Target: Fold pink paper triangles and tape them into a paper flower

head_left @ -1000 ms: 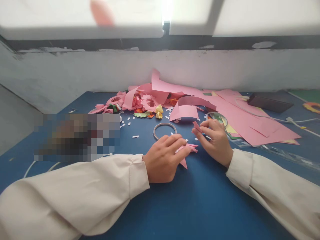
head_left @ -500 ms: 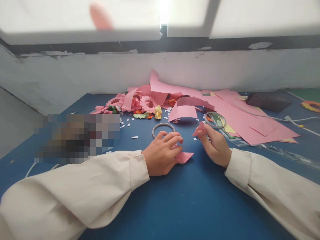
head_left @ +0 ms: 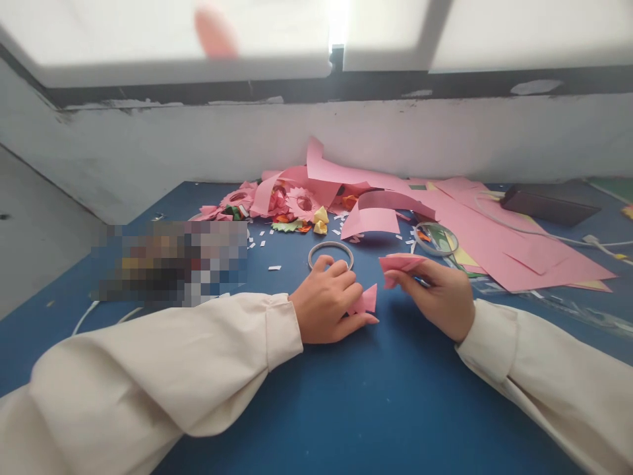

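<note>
My left hand (head_left: 326,305) rests low over the blue table (head_left: 366,409), its fingers curled and its thumb stretched out to the right. Between these fingers and thumb is a small folded piece of pink paper (head_left: 366,300), partly hidden by the hand. To the right, my right hand (head_left: 442,297) is raised slightly and pinches another folded pink paper piece (head_left: 401,264) between thumb and fingers. That piece points left, towards my left hand, and the two papers are apart. Just behind my left hand lies a roll of tape (head_left: 330,245).
A second tape roll (head_left: 436,239) lies beyond my right hand. Pink paper sheets (head_left: 514,244) spread at the right, under a white cable and near a dark box-like object (head_left: 550,203). Pink paper flowers (head_left: 301,203), crumpled scraps and white bits lie at the back. A blurred patch covers the left.
The paper in my right hand has turned and now shows a longer edge pointing left. My left thumb has come out along the front of its paper, which has turned. The view has shifted slightly.
</note>
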Demonstrator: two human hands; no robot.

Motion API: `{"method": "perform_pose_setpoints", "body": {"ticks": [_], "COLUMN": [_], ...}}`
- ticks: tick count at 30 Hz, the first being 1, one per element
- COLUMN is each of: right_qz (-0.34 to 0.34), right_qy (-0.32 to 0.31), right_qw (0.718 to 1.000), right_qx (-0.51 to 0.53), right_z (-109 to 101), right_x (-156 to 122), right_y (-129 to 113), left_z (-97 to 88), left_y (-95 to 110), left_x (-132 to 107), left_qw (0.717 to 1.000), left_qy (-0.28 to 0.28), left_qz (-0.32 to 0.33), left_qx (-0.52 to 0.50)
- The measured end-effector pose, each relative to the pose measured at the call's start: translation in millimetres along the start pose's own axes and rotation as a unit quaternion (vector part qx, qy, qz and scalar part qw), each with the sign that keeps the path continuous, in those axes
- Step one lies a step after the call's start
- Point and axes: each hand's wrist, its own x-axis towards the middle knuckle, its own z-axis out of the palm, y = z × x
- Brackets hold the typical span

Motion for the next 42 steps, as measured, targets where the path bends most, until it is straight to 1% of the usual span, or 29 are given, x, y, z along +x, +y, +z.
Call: {"method": "perform_pose_setpoints", "body": {"ticks": [3, 6, 11, 14, 16, 20, 26, 31, 34, 37, 42], "right_qz": [0.069, 0.12, 0.171, 0.177, 0.174, 0.167, 0.172, 0.18, 0.187, 0.195, 0.212], "right_qy": [-0.007, -0.023, -0.088, -0.126, -0.144, -0.174, -0.23, -0.274, -0.284, -0.28, -0.235], "right_qw": [0.996, 0.986, 0.968, 0.961, 0.96, 0.959, 0.947, 0.933, 0.928, 0.929, 0.937], "right_qx": [0.058, 0.112, 0.161, 0.17, 0.165, 0.15, 0.144, 0.15, 0.15, 0.145, 0.15], "right_z": [2, 2, -3, -5, -4, -2, -1, -2, -1, 0, -2], "right_x": [-1, 2, 1, -3, -6, -8, -7, -3, -3, -4, -4], "right_y": [-4, -8, -14, -17, -18, -18, -14, -16, -19, -22, -24], "left_z": [-1.0, -1.0, 0.7, 2.2, 2.5, 0.9, -0.7, -1.2, -1.6, -1.1, -0.6], "left_y": [1, 2, 2, 1, 0, 0, 0, 0, 0, 0, -1], "left_x": [0, 0, 0, 0, 0, 0, -1, -1, 0, 0, 1], "left_qw": [1.0, 0.999, 0.997, 0.995, 0.995, 0.996, 0.994, 0.994, 0.994, 0.994, 0.995], "left_qy": [0.011, 0.021, 0.045, 0.053, 0.053, 0.054, 0.072, 0.065, 0.06, 0.058, 0.069], "left_qz": [-0.007, -0.033, -0.065, -0.079, -0.078, -0.05, -0.008, 0.002, 0.014, 0.022, 0.022], "left_qx": [0.009, 0.015, 0.017, 0.008, -0.011, -0.048, -0.076, -0.09, -0.09, -0.085, -0.069]}}
